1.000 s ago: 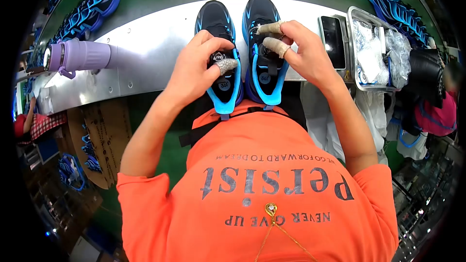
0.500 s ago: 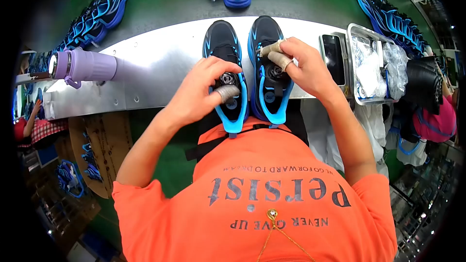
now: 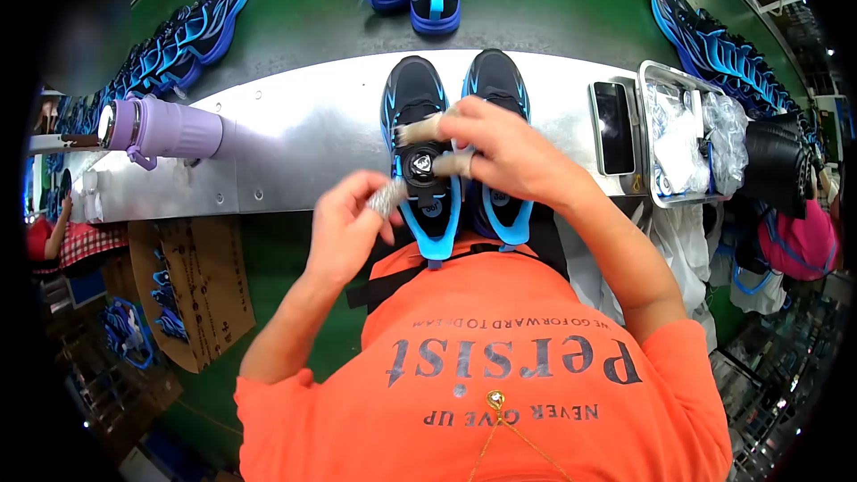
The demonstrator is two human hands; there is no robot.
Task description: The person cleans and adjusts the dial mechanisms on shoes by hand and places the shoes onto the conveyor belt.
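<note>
Two black and blue sneakers, the left sneaker (image 3: 435, 241) and the right sneaker (image 3: 495, 71), stand side by side on the metal bench, toes away from me. A round black lacing dial (image 3: 420, 163) shows on the left sneaker's tongue. Over that sneaker is my right hand (image 3: 513, 152), its taped finger and thumb apart on either side of the dial; I cannot tell whether they touch it. My left hand (image 3: 344, 223) hovers just left of the same sneaker's heel, fingers loosely bent, taped thumb out, nothing visible in it. The right sneaker's middle is hidden behind my right hand.
A purple bottle (image 3: 178, 129) lies at the bench's left. On the right are a phone (image 3: 612, 129) and a metal tray (image 3: 656, 192) holding clear plastic bags. Another pair of sneakers (image 3: 435, 13) and rows of sneakers (image 3: 201, 27) sit on the green surface beyond.
My right hand has moved left from the right sneaker to the left sneaker's dial. My left hand has come off that dial, down and left. The view has shifted slightly.
</note>
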